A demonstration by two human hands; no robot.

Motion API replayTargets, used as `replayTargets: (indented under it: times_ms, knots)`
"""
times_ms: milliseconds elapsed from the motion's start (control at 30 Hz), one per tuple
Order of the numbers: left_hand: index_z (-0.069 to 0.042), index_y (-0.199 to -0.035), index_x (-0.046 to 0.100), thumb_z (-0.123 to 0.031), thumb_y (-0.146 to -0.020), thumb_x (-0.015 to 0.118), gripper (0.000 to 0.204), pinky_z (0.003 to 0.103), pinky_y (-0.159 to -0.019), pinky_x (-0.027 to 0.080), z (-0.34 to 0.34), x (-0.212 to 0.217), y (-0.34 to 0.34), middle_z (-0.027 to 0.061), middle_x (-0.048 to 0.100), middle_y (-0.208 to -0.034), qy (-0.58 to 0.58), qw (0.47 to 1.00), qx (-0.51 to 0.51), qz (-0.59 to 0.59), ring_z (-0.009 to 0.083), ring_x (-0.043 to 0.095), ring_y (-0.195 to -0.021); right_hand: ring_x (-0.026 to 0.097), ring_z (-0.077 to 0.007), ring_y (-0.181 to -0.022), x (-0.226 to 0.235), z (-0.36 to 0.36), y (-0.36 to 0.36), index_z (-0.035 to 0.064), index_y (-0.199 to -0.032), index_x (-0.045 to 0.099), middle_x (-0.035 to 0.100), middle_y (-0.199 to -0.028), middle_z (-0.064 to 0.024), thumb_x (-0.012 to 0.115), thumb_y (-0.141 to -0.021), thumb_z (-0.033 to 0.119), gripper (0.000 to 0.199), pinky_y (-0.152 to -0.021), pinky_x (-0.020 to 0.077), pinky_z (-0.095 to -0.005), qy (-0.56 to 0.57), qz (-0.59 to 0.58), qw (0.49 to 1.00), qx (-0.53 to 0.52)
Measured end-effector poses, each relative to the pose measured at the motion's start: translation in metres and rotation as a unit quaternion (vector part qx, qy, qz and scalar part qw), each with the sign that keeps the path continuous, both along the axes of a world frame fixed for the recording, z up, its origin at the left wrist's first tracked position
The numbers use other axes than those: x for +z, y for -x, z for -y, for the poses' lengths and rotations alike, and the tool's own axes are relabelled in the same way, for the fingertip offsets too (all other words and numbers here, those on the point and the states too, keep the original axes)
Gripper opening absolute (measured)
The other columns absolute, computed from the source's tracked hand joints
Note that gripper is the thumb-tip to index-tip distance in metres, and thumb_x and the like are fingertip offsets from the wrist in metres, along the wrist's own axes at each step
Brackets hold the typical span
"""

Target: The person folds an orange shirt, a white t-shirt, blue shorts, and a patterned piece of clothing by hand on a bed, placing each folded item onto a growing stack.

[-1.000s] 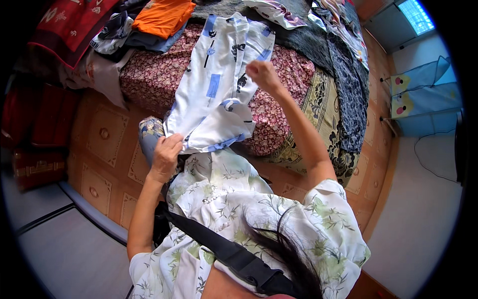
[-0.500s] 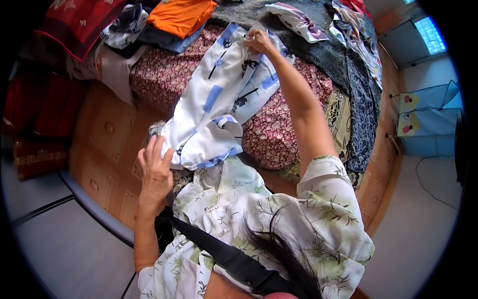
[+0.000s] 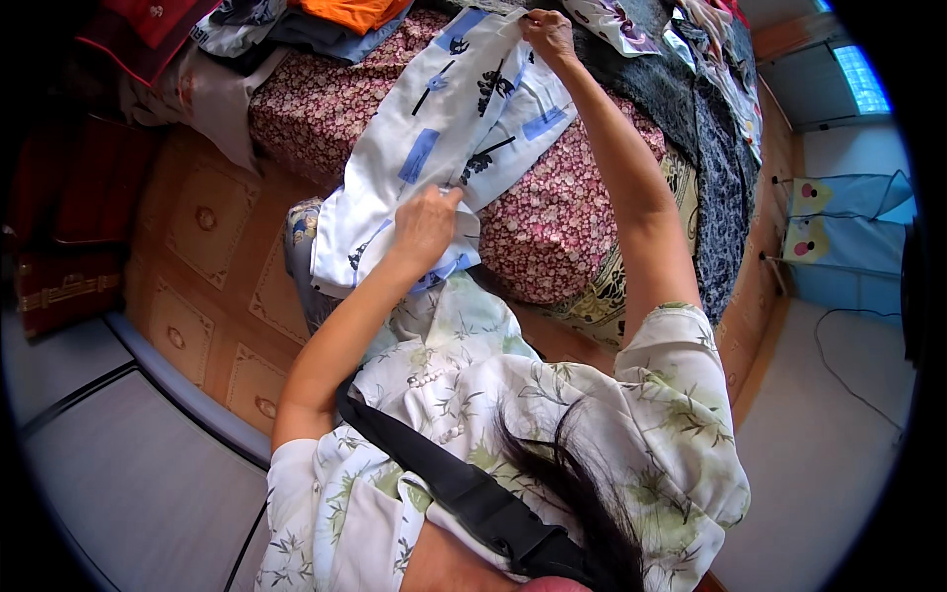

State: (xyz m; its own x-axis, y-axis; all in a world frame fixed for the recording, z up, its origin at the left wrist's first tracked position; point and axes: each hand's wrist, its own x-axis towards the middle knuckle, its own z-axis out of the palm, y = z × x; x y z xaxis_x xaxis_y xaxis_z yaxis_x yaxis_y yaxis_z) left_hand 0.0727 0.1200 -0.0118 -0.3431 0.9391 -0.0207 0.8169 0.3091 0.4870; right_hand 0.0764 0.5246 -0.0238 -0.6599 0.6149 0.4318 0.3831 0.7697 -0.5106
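Observation:
A white garment (image 3: 390, 187) with blue patches and dark printed motifs stretches from my lap up onto the flowered bed cover. Its exact kind is hard to make out. At its far end, my right hand (image 3: 548, 37) pinches the cloth edge. My left hand (image 3: 426, 227) lies over the nearer part, fingers curled in and gripping a bit of the fabric near the middle. The garment's near end falls in loose folds beside my left wrist.
The bed has a red flowered cover (image 3: 316, 109) and a dark grey blanket (image 3: 715, 158). Folded clothes, including an orange one (image 3: 350, 12), lie at the far left. A reddish-brown case (image 3: 69, 286) stands left on the tiled floor (image 3: 202, 217). White cabinet panels (image 3: 148, 464) are at lower left.
My left hand has moved right and farther away, from the garment's near left edge to its middle, and has closed on it. My right hand has drawn the far end outward.

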Motion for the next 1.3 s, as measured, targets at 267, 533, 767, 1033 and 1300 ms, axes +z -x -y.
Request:
replayTargets:
  times_ms: [267, 533, 767, 1033, 1300]
  knots:
    - [-0.002, -0.086, 0.063, 0.011, -0.074, 0.049, 0.023, 0.04, -0.071, 0.049, 0.025, 0.008, 0.049, 0.0154, 0.058, -0.084, -0.241, 0.969, 0.051, 0.01, 0.0335, 0.06, -0.079, 0.066, -0.0143, -0.053, 0.012, 0.004, -0.012, -0.0004, -0.074, 0.064, 0.067, -0.064, -0.0088, 0.054, -0.084, 0.012, 0.019, -0.042, 0.0478, -0.0254, 0.237, -0.039, 0.97, -0.029]
    - [0.0, -0.089, 0.064, 0.016, -0.071, 0.051, 0.027, 0.034, -0.072, 0.049, 0.042, 0.028, 0.051, 0.0133, 0.062, -0.085, -0.282, 0.953, 0.075, 0.089, 0.0288, 0.063, -0.08, 0.067, -0.0164, -0.063, -0.013, 0.005, -0.009, 0.005, -0.089, 0.071, 0.068, -0.067, -0.0088, 0.063, -0.073, 0.025, 0.027, -0.065, 0.0525, -0.0303, 0.033, 0.03, 0.994, -0.096]
    - [-0.001, -0.091, 0.065, 0.019, -0.068, 0.048, 0.036, 0.034, -0.067, 0.048, 0.043, 0.02, 0.027, 0.0133, 0.059, -0.082, -0.281, 0.948, 0.042, 0.14, 0.029, 0.061, -0.076, 0.064, -0.018, -0.059, 0.0, 0.03, 0.003, -0.0015, -0.083, 0.065, 0.065, -0.063, -0.0084, 0.075, -0.068, 0.037, 0.042, -0.059, 0.0506, -0.0316, 0.1, 0.118, 0.987, -0.037]
    - [-0.002, -0.088, 0.063, 0.004, -0.077, 0.062, 0.012, 0.028, -0.056, 0.047, 0.049, 0.028, 0.059, 0.0078, 0.06, -0.081, -0.24, 0.956, 0.138, 0.099, 0.0155, 0.058, -0.064, 0.065, -0.0228, -0.061, 0.026, -0.011, 0.042, 0.0084, -0.064, 0.066, 0.059, -0.053, -0.0075, 0.068, -0.068, 0.025, 0.017, -0.054, 0.0523, -0.0365, -0.238, 0.366, 0.884, 0.17]
    - [-0.004, -0.095, 0.065, 0.007, -0.081, 0.059, 0.019, 0.021, -0.063, 0.043, 0.076, 0.132, 0.118, -0.0006, 0.053, -0.078, -0.316, 0.915, 0.251, -0.026, 0.0078, 0.052, -0.073, 0.056, -0.0116, -0.047, 0.18, 0.007, 0.093, 0.0057, -0.062, 0.061, 0.061, -0.059, -0.0065, 0.07, -0.072, 0.017, 0.018, -0.044, 0.0442, -0.0222, 0.341, -0.087, 0.91, 0.218]
